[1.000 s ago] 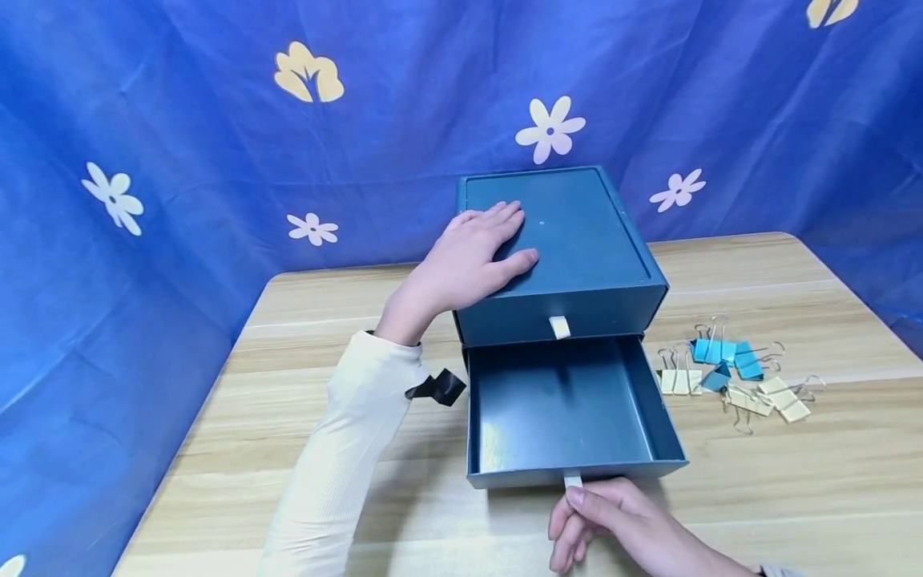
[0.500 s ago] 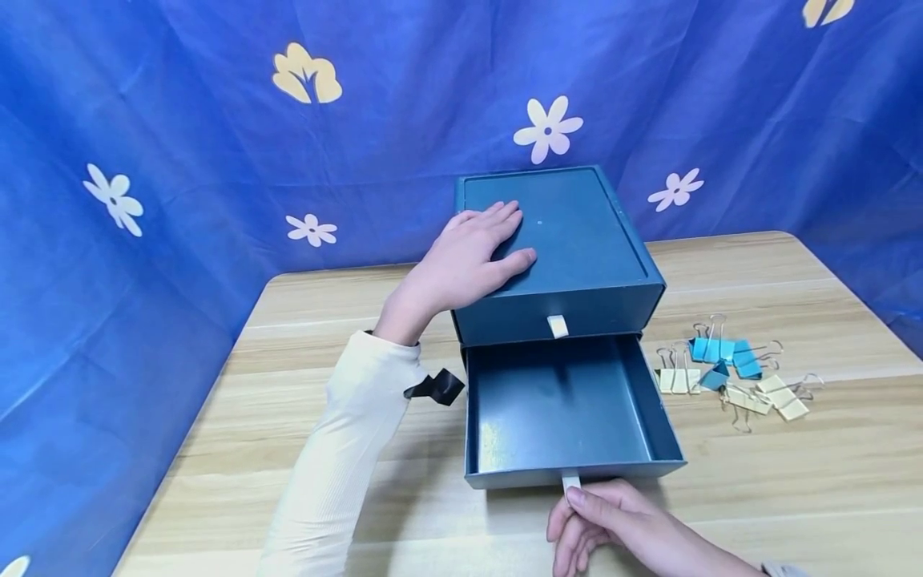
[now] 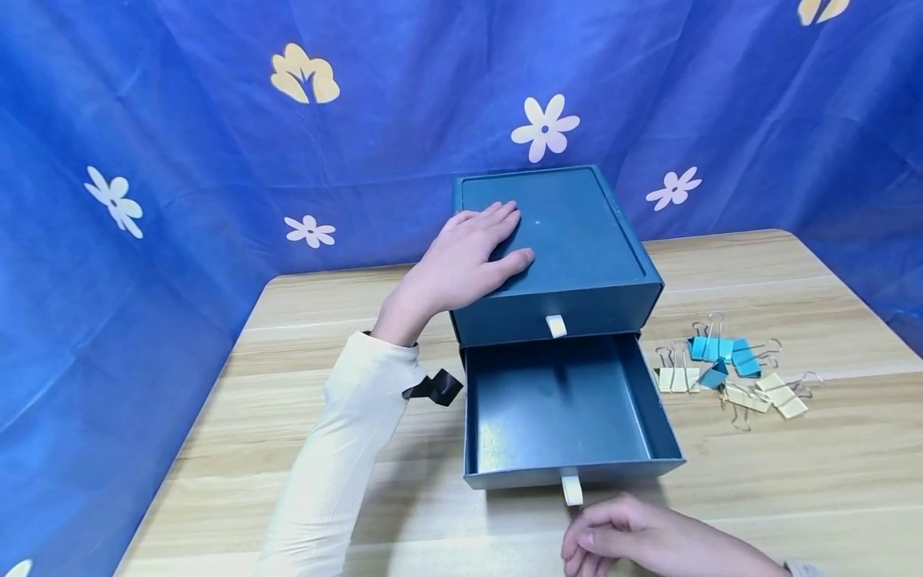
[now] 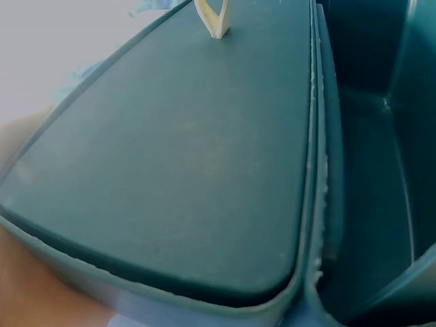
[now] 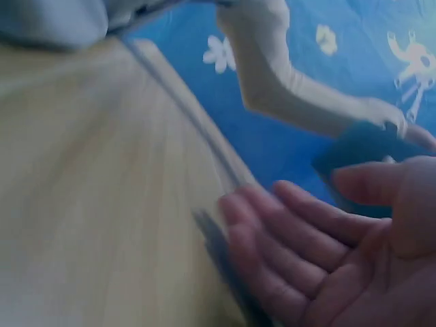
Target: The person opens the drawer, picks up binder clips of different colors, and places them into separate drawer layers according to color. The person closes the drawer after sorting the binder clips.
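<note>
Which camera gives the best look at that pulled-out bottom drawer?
The head view: the whole open drawer shows, inside and front pull tab, with the right hand just below it. The left wrist view catches only a dark corner of it. The right wrist view shows a blurred sliver.

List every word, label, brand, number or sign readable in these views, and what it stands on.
None can be read. The dark teal drawer box and its pulled-out drawer are plain; the binder clips bear no legible marks; the blue cloth shows only flower prints, no lettering.
</note>
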`<state>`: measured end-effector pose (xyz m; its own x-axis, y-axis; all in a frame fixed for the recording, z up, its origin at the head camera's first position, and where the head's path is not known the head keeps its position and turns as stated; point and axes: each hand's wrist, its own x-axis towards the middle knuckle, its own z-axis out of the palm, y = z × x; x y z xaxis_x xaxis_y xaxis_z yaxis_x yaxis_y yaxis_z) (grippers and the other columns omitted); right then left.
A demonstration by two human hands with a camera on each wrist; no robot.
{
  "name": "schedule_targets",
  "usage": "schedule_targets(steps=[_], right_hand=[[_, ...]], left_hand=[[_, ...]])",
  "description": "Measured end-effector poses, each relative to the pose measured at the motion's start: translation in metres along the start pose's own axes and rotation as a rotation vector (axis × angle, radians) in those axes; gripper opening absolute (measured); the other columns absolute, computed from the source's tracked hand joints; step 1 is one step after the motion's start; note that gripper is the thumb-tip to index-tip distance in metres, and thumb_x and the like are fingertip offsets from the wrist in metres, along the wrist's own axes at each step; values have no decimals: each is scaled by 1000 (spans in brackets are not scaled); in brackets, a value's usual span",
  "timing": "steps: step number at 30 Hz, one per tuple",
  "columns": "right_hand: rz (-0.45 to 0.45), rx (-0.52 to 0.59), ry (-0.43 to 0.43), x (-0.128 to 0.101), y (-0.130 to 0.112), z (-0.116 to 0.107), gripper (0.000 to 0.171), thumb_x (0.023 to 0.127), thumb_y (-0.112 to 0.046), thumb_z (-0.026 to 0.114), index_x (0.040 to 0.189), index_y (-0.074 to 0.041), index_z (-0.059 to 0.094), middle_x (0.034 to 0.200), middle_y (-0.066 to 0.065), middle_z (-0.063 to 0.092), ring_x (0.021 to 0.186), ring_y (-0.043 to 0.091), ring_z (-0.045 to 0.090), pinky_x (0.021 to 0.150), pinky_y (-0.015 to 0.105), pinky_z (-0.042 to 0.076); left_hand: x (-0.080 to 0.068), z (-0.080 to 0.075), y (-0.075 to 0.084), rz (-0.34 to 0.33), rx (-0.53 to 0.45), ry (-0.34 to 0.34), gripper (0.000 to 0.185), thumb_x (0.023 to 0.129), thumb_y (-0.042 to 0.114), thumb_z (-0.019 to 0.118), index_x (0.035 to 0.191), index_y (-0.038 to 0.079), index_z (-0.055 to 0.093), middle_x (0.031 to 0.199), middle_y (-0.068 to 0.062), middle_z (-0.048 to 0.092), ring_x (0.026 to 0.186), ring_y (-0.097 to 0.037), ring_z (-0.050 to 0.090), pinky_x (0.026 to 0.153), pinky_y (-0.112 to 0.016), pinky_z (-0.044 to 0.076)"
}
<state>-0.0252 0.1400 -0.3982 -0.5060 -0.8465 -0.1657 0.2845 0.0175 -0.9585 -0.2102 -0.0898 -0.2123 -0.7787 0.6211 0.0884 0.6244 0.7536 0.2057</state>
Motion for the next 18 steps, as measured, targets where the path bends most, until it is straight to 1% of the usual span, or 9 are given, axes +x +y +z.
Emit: schedule_targets(steps=[2,4,7,10,14,16,17,18], right_hand=[[-9,-61,-7,-6,4,-8,31,104,-13,38,115,0,65,107,9,68,94,11,64,86,29,52],[-21,-82,-13,-12,7,-17,31,104,-11,38,116,0,64,107,11,67,95,12,64,85,30,52],[-63,-89,-6,-21,11,-32,32,104,-8,35,117,4,62,107,17,67,95,16,66,85,33,53],[-97,-81,36,-29,14,-47,32,104,-5,34,117,10,60,107,19,66,94,17,66,82,33,54],[-159,-134,75,-41,12,-66,32,103,2,32,120,13,55,110,20,65,95,20,66,81,36,55],[-202,-225,113,-47,9,-75,32,102,5,32,123,12,55,109,18,66,95,21,67,79,36,55],[-225,-285,137,-50,7,-80,33,101,7,33,125,12,53,110,17,67,94,22,67,78,36,56],[-240,-365,180,-54,5,-83,32,100,8,35,126,12,54,110,14,68,92,21,68,77,35,56]], left_hand=[[-1,1,0,1,3,4,64,101,43,41,151,6,28,158,-8,23,147,-20,15,116,-34,12],[-1,2,0,2,6,8,64,101,44,40,151,6,28,158,-8,23,147,-20,15,116,-34,12],[-2,3,1,2,9,10,65,101,44,40,151,6,28,158,-8,22,147,-20,15,116,-34,12],[-2,4,2,5,12,12,64,101,43,41,151,5,28,158,-9,23,147,-20,15,116,-34,13],[-2,4,3,7,16,17,64,101,42,41,151,4,28,158,-10,23,147,-21,16,116,-34,13],[-2,5,3,6,20,18,64,101,42,40,151,4,28,158,-10,23,147,-21,16,116,-34,13],[-2,5,3,5,21,18,64,101,42,40,151,4,28,158,-10,23,147,-21,16,116,-34,13],[-3,5,4,4,22,18,64,101,42,40,151,4,28,158,-10,23,147,-21,16,116,-34,13]])
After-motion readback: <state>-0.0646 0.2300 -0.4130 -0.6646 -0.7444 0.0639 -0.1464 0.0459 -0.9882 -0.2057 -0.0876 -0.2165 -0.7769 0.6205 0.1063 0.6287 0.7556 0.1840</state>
